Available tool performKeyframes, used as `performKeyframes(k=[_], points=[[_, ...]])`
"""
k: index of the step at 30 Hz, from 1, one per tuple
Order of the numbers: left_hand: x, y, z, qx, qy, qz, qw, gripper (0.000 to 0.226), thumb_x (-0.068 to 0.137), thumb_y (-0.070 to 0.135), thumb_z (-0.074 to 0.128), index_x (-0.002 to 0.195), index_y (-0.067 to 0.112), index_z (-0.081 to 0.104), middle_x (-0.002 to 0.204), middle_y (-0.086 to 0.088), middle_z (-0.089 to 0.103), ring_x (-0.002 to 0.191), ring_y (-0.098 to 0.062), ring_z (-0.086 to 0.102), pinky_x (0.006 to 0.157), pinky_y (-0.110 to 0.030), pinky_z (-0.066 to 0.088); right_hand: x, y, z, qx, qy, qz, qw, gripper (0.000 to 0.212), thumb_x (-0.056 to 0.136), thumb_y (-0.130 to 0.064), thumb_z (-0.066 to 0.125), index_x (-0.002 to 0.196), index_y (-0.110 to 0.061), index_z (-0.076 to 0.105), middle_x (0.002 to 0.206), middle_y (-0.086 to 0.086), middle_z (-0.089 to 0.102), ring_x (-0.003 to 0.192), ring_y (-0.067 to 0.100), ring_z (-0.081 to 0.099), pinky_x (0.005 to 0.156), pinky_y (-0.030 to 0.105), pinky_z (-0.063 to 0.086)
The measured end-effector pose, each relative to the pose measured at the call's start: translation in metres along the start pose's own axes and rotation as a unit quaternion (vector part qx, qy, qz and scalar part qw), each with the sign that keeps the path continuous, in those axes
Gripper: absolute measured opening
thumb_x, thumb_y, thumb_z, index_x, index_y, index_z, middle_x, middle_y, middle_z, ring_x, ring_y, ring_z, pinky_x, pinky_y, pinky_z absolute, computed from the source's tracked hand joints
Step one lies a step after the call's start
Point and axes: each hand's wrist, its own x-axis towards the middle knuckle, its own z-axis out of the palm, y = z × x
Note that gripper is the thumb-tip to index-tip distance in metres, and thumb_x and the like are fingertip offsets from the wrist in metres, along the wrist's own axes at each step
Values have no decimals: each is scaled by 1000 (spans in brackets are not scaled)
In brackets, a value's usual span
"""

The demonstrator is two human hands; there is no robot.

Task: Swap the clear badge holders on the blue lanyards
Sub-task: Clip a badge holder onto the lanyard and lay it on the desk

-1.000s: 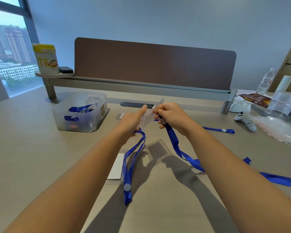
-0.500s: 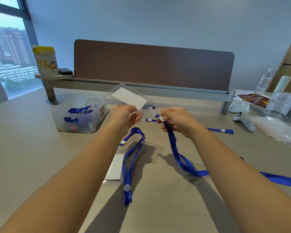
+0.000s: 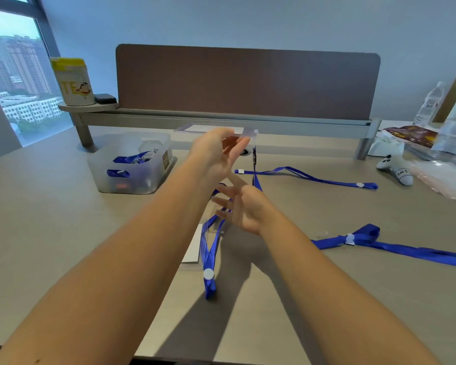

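Observation:
My left hand (image 3: 216,156) is raised above the desk, pinching a clear badge holder (image 3: 208,128) that lies flat and shows edge-on. From the holder's right end a blue lanyard (image 3: 254,164) hangs down, passes behind my right hand, and trails across the desk to the right (image 3: 395,250). My right hand (image 3: 244,208) hovers lower with fingers spread and nothing in it. Under it on the desk lies a second clear badge holder (image 3: 194,248) with a white card, and another blue lanyard (image 3: 208,255) is draped over it. A third lanyard (image 3: 308,176) lies farther back.
A translucent bin (image 3: 132,177) with more blue lanyards stands at the back left. A yellow-lidded can (image 3: 73,81) sits on the shelf under the brown divider (image 3: 248,80). At the right are a white toy (image 3: 395,169), bottles and plastic bags (image 3: 448,180).
My right hand let go of the lanyard's end and dropped lower with fingers spread. My left hand lifted the holder higher and turned it flat; the lanyard now hangs from it.

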Motion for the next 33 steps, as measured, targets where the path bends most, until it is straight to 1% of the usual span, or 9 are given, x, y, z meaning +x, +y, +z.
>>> performKeyframes(k=[6,8,11,14,17,21,23,30,33], points=[[15,0,-25,-14,44,10,999,13,90,7,50,77,6,50,80,-10,56,72,-16,61,57,-16,56,4,-13,4,148,38,-99,983,73,90,10,29,149,-27,7,155,7,24,132,28,40,105,43,34],[22,-1,-33,-7,56,16,998,10,91,6,50,81,6,50,81,-9,57,71,-16,62,54,-17,56,2,-21,-1,188,66,-116,973,65,90,7,32,147,-20,18,152,11,29,136,31,36,109,44,31],[35,-9,-39,2,57,16,998,10,91,3,49,100,1,51,81,-10,58,70,-17,63,50,-19,57,5,-38,-20,200,136,-128,962,25,95,-12,40,116,-5,50,133,8,43,129,27,42,106,39,34],[48,-20,-39,34,63,11,997,32,90,0,47,122,-3,43,85,-12,58,73,-19,63,49,-20,57,7,-57,-47,222,220,-146,939,22,94,-27,46,92,-7,56,112,5,53,106,22,51,91,33,40],[60,-31,-25,76,51,-4,996,36,90,-3,46,126,0,41,100,-17,58,76,-21,62,45,-19,57,8,-76,-76,199,304,-162,918,27,95,-19,44,70,-11,53,93,3,65,96,19,57,85,29,44],[73,-47,11,105,16,4,994,41,91,-5,44,129,8,38,115,-17,50,77,-20,60,50,-21,57,4,-100,-117,175,360,-191,896,10,95,-13,43,98,-10,52,73,0,64,73,10,63,80,26,50],[78,-56,32,105,1,-6,994,40,91,-2,45,128,12,38,112,-13,50,76,-19,60,56,-23,56,-1,-116,-136,160,379,-215,886,11,95,-13,42,101,-10,51,73,0,64,76,13,63,85,27,49],[97,-80,84,39,-38,-43,998,39,91,1,47,129,6,39,117,-18,55,77,-22,63,55,-22,58,-21,-172,-170,32,432,-293,852,21,98,-17,35,107,-13,55,99,5,67,89,14,62,63,14,46],[103,-85,80,14,-38,-56,998,37,92,1,45,128,5,39,119,-19,55,78,-22,63,53,-22,58,-11,-168,-174,-1,439,-288,851,28,98,-17,36,115,-9,57,96,2,66,84,12,60,57,12,42]])
